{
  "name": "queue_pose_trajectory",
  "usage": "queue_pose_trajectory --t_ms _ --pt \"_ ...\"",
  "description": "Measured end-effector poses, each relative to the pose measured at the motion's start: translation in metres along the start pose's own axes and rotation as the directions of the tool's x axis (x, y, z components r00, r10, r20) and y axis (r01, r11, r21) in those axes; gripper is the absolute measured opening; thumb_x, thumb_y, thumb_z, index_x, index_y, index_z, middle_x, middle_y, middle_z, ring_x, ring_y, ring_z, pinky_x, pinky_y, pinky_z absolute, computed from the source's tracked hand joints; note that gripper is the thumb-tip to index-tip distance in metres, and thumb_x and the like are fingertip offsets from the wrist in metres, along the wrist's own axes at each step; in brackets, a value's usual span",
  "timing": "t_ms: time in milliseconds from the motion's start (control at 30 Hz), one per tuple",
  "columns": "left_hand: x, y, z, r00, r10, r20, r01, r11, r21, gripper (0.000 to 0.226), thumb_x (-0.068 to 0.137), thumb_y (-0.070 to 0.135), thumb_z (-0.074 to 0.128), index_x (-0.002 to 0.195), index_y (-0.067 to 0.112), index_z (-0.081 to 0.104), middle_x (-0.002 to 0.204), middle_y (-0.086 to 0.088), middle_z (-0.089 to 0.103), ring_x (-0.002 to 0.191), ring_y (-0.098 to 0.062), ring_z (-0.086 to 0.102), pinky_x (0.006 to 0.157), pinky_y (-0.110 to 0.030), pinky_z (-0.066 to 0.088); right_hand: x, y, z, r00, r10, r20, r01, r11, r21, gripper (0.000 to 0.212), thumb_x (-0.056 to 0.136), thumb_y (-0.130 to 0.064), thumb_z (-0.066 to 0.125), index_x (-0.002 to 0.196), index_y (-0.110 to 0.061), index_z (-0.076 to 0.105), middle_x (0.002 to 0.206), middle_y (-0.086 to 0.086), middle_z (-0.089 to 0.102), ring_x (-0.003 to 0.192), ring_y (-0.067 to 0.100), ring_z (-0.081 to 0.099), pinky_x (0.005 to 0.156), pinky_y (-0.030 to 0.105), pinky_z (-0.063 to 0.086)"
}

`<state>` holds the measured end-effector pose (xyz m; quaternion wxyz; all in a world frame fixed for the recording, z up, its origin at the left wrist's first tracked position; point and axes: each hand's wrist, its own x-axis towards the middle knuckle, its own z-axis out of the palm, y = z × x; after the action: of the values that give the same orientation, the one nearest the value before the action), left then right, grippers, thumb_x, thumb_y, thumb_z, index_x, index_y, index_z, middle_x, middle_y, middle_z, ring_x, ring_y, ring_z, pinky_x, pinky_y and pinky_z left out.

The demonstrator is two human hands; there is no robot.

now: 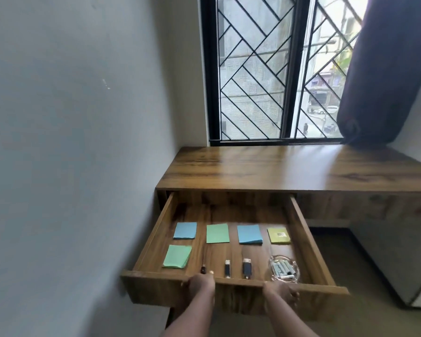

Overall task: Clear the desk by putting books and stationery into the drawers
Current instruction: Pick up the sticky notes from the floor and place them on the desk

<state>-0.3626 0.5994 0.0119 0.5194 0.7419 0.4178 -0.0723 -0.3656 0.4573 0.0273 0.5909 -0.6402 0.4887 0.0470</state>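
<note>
Head, drawer (238, 297) in left grip (201, 284), right grip (281, 291)

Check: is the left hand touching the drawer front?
Touching. The head view shows the left hand gripping the drawer front, thumb hooked over its top edge.

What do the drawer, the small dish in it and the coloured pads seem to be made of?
Drawer: wood or wood-look laminate, matte; brown grain shows. Dish: probably clear glass; see-through, with bright glints. Coloured pads: paper; thin matte sheets in flat stacks.
</note>
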Motion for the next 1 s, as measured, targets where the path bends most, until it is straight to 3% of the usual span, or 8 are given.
queue_pose_trajectory --t_ms 100,167,367,533,633,767,867,1000 --pt "0.003 0.000 0.004 1.000 -0.017 0.006 0.017 1.000 -0.012 0.027 0.094 0.015 0.056 0.114 -0.002 0.056 0.096 -0.013 0.060 0.088 -0.023 0.060 0.076 -0.025 0.050 0.008 -0.003 0.001 0.998 -0.028 -0.063 0.025 0.998 -0.051 0.065 0.092 0.008 0.046 0.141 0.020 0.004 0.145 0.039 0.023 0.135 0.048 0.026 0.109 0.049 0.026" --pt "0.009 0.001 0.008 1.000 -0.005 -0.009 0.005 1.000 -0.016 0.026 0.093 0.013 0.057 0.114 -0.003 0.057 0.104 -0.014 0.063 0.097 -0.025 0.063 0.077 -0.025 0.050 0.011 -0.008 0.005 0.999 -0.008 -0.037 0.004 0.996 -0.090 0.064 0.092 0.009 0.045 0.140 0.022 0.006 0.142 0.041 0.027 0.131 0.049 0.033 0.105 0.048 0.034" --pt "0.027 0.020 0.020 1.000 -0.011 -0.028 0.010 0.999 -0.044 0.032 0.092 0.014 0.059 0.118 -0.004 0.055 0.115 -0.018 0.063 0.107 -0.030 0.063 0.085 -0.032 0.054 0.017 -0.025 0.012 0.997 -0.076 0.028 0.080 0.980 -0.185 0.040 0.094 -0.001 0.050 0.125 0.023 0.042 0.131 0.036 0.046 0.121 0.043 0.050 0.092 0.038 0.047" --pt "0.061 0.036 0.039 0.997 -0.049 -0.057 0.041 0.991 -0.129 0.063 0.088 0.021 0.064 0.140 0.000 0.034 0.117 -0.020 0.059 0.104 -0.034 0.063 0.088 -0.039 0.056 0.029 -0.053 0.024 0.992 -0.126 0.030 0.129 0.975 -0.181 0.053 0.098 -0.007 0.045 0.135 0.024 0.022 0.138 0.037 0.037 0.126 0.043 0.044 0.089 0.034 0.044" --pt "0.080 0.054 0.051 0.993 -0.093 -0.076 0.077 0.977 -0.197 0.064 0.088 0.018 0.064 0.141 0.002 0.032 0.111 -0.020 0.060 0.101 -0.033 0.064 0.083 -0.037 0.057 0.044 -0.069 0.037 0.992 -0.122 0.016 0.123 0.979 -0.165 0.056 0.099 -0.014 0.045 0.137 0.021 0.023 0.139 0.035 0.038 0.127 0.039 0.045 0.078 0.028 0.040" --pt "0.106 0.083 0.065 0.990 -0.112 -0.083 0.088 0.964 -0.252 0.072 0.088 0.015 0.061 0.146 0.002 0.021 0.119 -0.022 0.058 0.110 -0.035 0.061 0.093 -0.040 0.054 0.064 -0.096 0.057 0.993 -0.117 0.003 0.115 0.975 -0.188 0.054 0.098 -0.011 0.047 0.134 0.022 0.027 0.141 0.034 0.036 0.129 0.038 0.043 0.095 0.030 0.042" --pt "0.117 0.104 0.070 0.993 -0.113 -0.038 0.098 0.955 -0.278 0.061 0.092 0.017 0.057 0.142 0.000 0.028 0.129 -0.021 0.053 0.122 -0.034 0.052 0.102 -0.037 0.045 0.078 -0.113 0.070 0.990 -0.144 -0.008 0.138 0.962 -0.238 0.056 0.097 -0.014 0.048 0.134 0.023 0.027 0.142 0.032 0.036 0.130 0.036 0.043 0.098 0.031 0.041" --pt "0.141 0.120 0.082 0.998 -0.058 -0.026 0.049 0.963 -0.264 0.063 0.090 0.018 0.063 0.140 -0.001 0.029 0.122 -0.021 0.057 0.113 -0.035 0.058 0.092 -0.037 0.049 0.096 -0.136 0.089 0.991 -0.131 -0.017 0.122 0.960 -0.253 0.067 0.092 -0.017 0.060 0.136 0.020 0.027 0.142 0.031 0.038 0.131 0.035 0.042 0.100 0.032 0.040"
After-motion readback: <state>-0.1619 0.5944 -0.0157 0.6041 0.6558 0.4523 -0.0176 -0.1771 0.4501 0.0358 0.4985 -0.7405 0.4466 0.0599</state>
